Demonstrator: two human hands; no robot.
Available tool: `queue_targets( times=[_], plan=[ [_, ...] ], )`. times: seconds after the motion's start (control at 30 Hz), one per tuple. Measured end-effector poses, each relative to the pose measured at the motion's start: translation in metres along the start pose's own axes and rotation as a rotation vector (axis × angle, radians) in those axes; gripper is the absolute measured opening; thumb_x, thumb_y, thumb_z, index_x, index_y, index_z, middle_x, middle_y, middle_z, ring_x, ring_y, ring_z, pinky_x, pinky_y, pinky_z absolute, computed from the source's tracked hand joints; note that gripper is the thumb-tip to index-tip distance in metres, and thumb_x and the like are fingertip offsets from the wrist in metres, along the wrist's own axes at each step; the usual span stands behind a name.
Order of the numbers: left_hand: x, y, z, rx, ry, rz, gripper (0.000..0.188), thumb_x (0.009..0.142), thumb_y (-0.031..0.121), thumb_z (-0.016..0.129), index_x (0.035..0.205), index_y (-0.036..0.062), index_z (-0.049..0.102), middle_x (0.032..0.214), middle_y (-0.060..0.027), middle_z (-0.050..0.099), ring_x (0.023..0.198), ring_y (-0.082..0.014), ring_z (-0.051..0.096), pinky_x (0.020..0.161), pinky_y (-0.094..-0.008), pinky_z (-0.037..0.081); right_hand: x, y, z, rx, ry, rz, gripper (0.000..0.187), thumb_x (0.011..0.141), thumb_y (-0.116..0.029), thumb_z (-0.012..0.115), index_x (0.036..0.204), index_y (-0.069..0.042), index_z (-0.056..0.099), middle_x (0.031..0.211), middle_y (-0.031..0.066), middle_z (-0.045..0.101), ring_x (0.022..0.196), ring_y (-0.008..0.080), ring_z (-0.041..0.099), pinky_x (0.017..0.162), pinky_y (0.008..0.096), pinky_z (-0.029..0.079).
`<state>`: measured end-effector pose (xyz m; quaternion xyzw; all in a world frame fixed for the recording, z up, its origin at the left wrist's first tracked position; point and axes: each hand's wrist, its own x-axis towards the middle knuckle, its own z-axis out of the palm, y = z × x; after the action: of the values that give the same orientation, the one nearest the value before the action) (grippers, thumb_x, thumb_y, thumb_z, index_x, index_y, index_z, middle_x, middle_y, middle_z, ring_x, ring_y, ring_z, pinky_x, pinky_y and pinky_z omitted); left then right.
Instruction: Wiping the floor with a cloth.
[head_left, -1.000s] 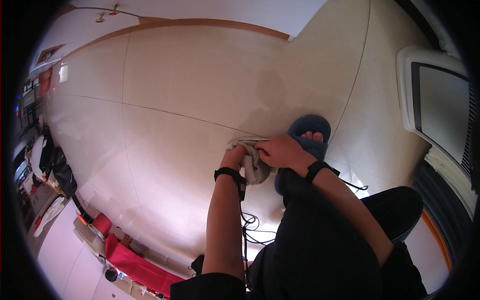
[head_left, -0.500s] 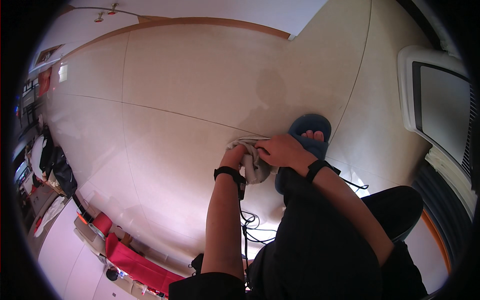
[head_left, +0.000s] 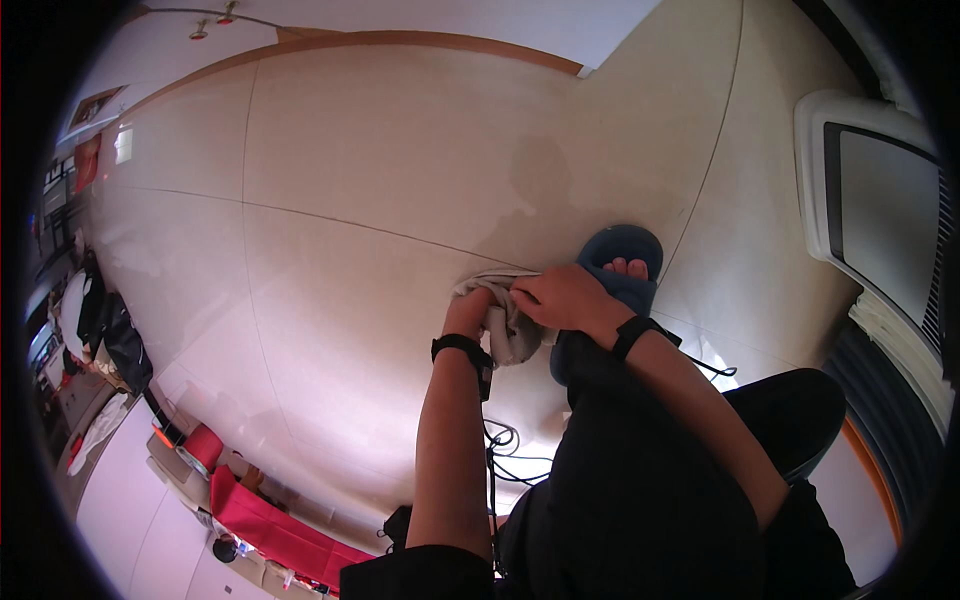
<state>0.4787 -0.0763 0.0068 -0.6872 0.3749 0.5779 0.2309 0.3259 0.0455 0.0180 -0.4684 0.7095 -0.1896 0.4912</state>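
A bunched beige-grey cloth (head_left: 515,340) is between my hands, low over the tiled floor and beside my foot. My left hand (head_left: 470,313) reaches into its folds; the fingers are mostly hidden by the fabric and look closed on it. From the right, my right hand (head_left: 566,298) grips the cloth's upper edge with bent fingers and thumb. Black bands with cables sit on both wrists. A blue slipper (head_left: 622,245) with bare toes showing is just beyond my right hand.
Pale floor tiles (head_left: 340,150) spread ahead and to the left. At the right stands a white appliance with a grey panel (head_left: 885,190). Loose black cables (head_left: 510,465) hang below my left wrist. A red cover (head_left: 280,530) and a dark bag (head_left: 122,340) are at the left.
Almost nothing differs. My left wrist has shifted very slightly to the right, and both hands keep their hold on the cloth.
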Motion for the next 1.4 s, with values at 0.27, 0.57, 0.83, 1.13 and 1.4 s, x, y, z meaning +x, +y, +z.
queue_targets(
  times=[0.27,0.57,0.83,1.13,1.4],
  plan=[
    [-0.007,0.004,0.001,0.032,-0.058,0.021,0.024,0.073,0.032,0.060,0.081,0.0098,0.063,0.070,-0.0026,0.052,0.058,-0.0146,0.045,0.049,-0.0306,0.033,0.000,0.003,0.002,-0.015,-0.008,0.022,0.030,0.091,-0.037,0.050,0.095,-0.016,0.072,0.080,0.0172,0.069,0.075,0.0397,0.065,0.074,0.0499,0.052],
    [-0.004,0.000,-0.002,0.038,-0.051,-0.001,0.023,0.073,0.037,0.060,0.074,0.0148,0.057,0.061,-0.0013,0.044,0.049,-0.0127,0.038,0.044,-0.0297,0.028,0.001,0.002,0.003,-0.014,0.008,-0.018,0.028,0.091,-0.035,0.052,0.097,-0.016,0.071,0.077,0.0171,0.068,0.072,0.0397,0.065,0.071,0.0494,0.052],
    [-0.007,0.004,-0.001,0.013,-0.038,-0.010,0.020,0.072,0.035,0.061,0.074,0.0159,0.058,0.061,0.0001,0.045,0.050,-0.0121,0.038,0.045,-0.0290,0.028,0.001,0.000,0.001,-0.005,0.006,-0.001,0.027,0.089,-0.033,0.053,0.092,-0.014,0.071,0.079,0.0168,0.068,0.074,0.0390,0.065,0.073,0.0496,0.052],
    [-0.005,0.003,-0.003,0.019,-0.060,-0.046,0.020,0.071,0.035,0.064,0.077,0.0163,0.059,0.062,0.0013,0.046,0.050,-0.0111,0.038,0.044,-0.0278,0.027,0.002,0.001,0.000,-0.003,-0.011,0.001,0.028,0.089,-0.034,0.053,0.094,-0.015,0.072,0.079,0.0167,0.069,0.075,0.0388,0.066,0.074,0.0494,0.052],
    [-0.004,0.003,-0.002,-0.037,-0.069,-0.043,0.018,0.075,0.034,0.062,0.081,0.0169,0.062,0.066,0.0017,0.051,0.050,-0.0099,0.041,0.044,-0.0267,0.029,0.000,0.002,0.002,0.023,0.025,-0.005,0.027,0.086,-0.032,0.054,0.098,-0.016,0.072,0.081,0.0168,0.069,0.076,0.0385,0.066,0.075,0.0488,0.053]
  ],
)
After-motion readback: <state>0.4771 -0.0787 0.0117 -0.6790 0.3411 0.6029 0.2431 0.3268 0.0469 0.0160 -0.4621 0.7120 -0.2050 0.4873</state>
